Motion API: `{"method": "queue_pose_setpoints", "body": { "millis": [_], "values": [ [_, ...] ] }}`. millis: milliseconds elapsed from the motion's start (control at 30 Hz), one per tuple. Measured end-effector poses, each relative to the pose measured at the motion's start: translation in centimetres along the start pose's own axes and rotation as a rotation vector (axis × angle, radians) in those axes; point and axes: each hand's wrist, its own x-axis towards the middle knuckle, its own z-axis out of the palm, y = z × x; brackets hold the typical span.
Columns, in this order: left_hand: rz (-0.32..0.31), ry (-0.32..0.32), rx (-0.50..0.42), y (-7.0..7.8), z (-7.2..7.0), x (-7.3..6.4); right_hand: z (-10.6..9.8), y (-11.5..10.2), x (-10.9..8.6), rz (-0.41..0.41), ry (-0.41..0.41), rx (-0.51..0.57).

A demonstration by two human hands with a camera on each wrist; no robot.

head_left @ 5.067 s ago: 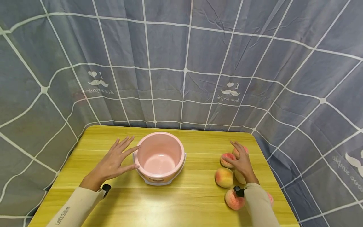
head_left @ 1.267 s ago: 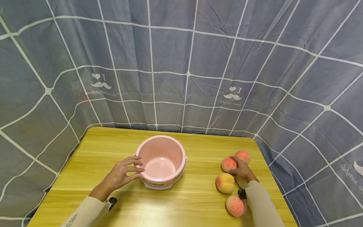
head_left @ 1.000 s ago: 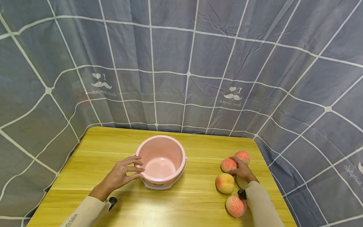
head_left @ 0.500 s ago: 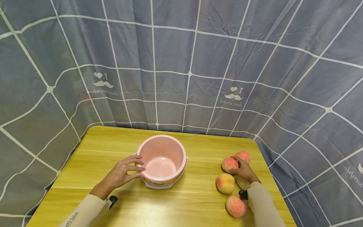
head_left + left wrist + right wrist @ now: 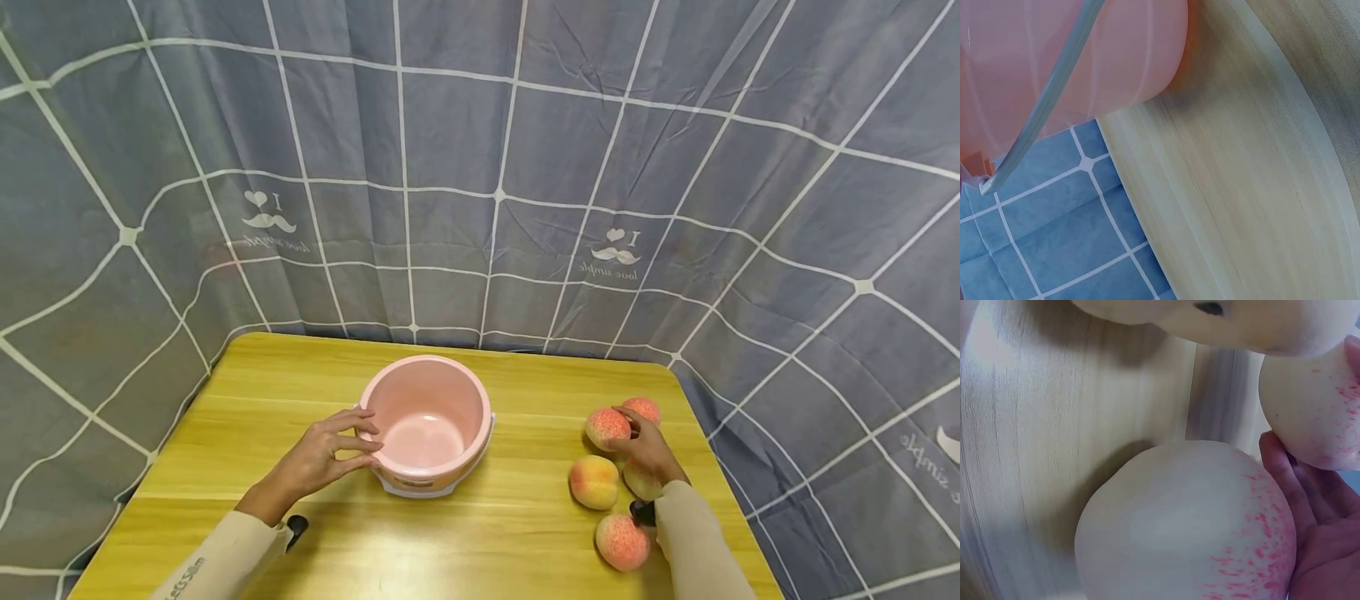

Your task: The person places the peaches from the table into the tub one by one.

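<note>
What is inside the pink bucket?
In the pink bucket, the bare floor and far wall are visible. The near inner wall is hidden behind the front rim.

Head view: looks forward and down from above the table (image 5: 480, 533); the farthest of the three, it takes in the curtain (image 5: 450, 125) behind. Left wrist view: close to the side of the bucket (image 5: 1125, 56), rolled sideways; shares bucket, table and curtain with the head view. Right wrist view: very close among the peaches (image 5: 1185, 531); shares these and the right hand (image 5: 1325, 544) with the head view.

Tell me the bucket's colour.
The bucket is pale pink, inside and out; the head view shows it best.
</note>
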Motion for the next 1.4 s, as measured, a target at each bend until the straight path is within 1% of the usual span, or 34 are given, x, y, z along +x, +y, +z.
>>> {"method": "queue_pose_setpoints", "body": {
  "millis": [267,433,600,700,800,1033,1200,1267,1400],
  "values": [
    [-0.014,-0.010,-0.009,0.1,-0.1,0.0,0.1,-0.4,-0.1,-0.020,0.004,0.032],
    [-0.019,-0.011,0.001,0.2,-0.1,0.0,0.2,-0.8,0.0,-0.036,0.007,0.049],
    [-0.026,-0.019,0.012,0.2,-0.1,0.0,0.3,-1.3,0.0,-0.035,0.015,0.053],
    [-0.025,-0.018,0.015,0.2,-0.2,0.1,0.4,-1.8,-0.1,-0.058,0.012,0.050],
    [-0.020,-0.014,0.014,0.2,-0.2,0.1,0.5,-2.3,-0.1,-0.074,0.016,0.077],
    [-0.007,-0.012,0.017,0.2,-0.1,0.0,0.9,-3.2,-0.4,-0.102,-0.007,0.157],
    [-0.007,-0.009,0.018,0.2,-0.1,0.0,0.9,-6.1,-1.8,-0.086,-0.020,0.190],
    [-0.004,-0.004,0.015,0.2,-0.1,0.0,0.8,-7.4,-2.5,-0.081,-0.024,0.184],
    [-0.002,0.000,0.013,0.2,0.0,0.0,1.1,-8.0,-2.6,-0.100,-0.026,0.179]
  ]
}}
